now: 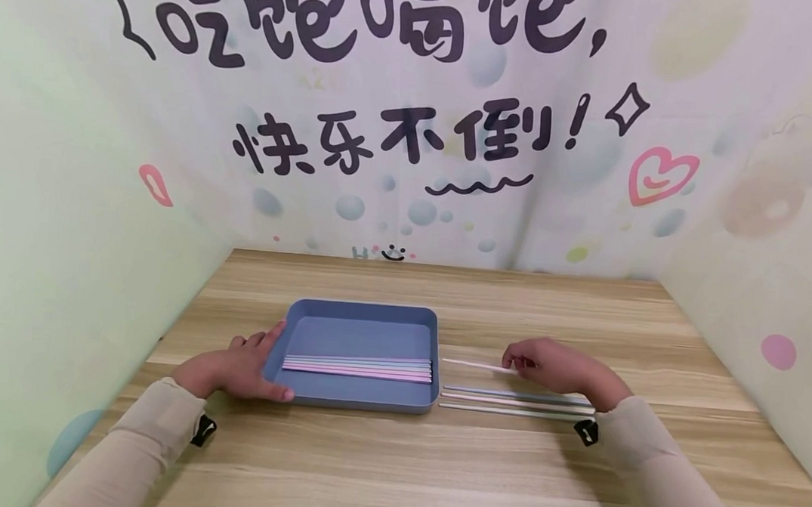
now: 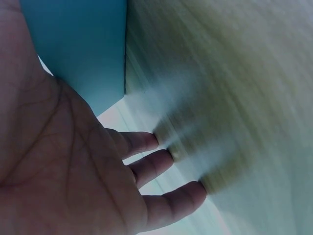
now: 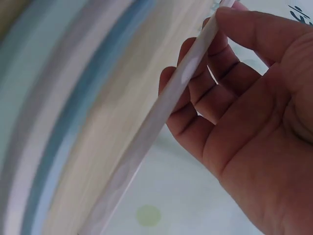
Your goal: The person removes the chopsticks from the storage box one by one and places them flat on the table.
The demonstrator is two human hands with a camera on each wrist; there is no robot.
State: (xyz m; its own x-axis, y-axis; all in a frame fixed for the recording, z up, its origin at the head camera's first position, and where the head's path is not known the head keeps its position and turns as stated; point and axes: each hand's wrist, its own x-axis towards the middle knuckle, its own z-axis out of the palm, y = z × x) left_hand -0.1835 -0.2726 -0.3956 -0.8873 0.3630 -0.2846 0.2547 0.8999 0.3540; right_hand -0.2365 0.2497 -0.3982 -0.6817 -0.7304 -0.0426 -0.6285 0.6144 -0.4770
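Observation:
My right hand (image 1: 554,364) pinches a pale whitish-lilac chopstick (image 3: 161,105) between thumb and fingers, to the right of the blue tray (image 1: 359,310). Its far end points left, towards the tray's right wall. At the tray's left side lies my left hand (image 1: 243,367), fingers spread along the wall and thumb across the front left corner. In the left wrist view three fingertips (image 2: 190,198) of that hand reach past the tray's wall. A row of pink, lilac and pale blue chopsticks (image 1: 356,368) lies side by side in the tray.
Several more chopsticks (image 1: 488,400) in blue, pinkish and pale green lie on the wooden table (image 1: 383,464), right of the tray and partly under my right forearm. A printed cloth wall (image 1: 408,216) closes off the back, with side walls left and right.

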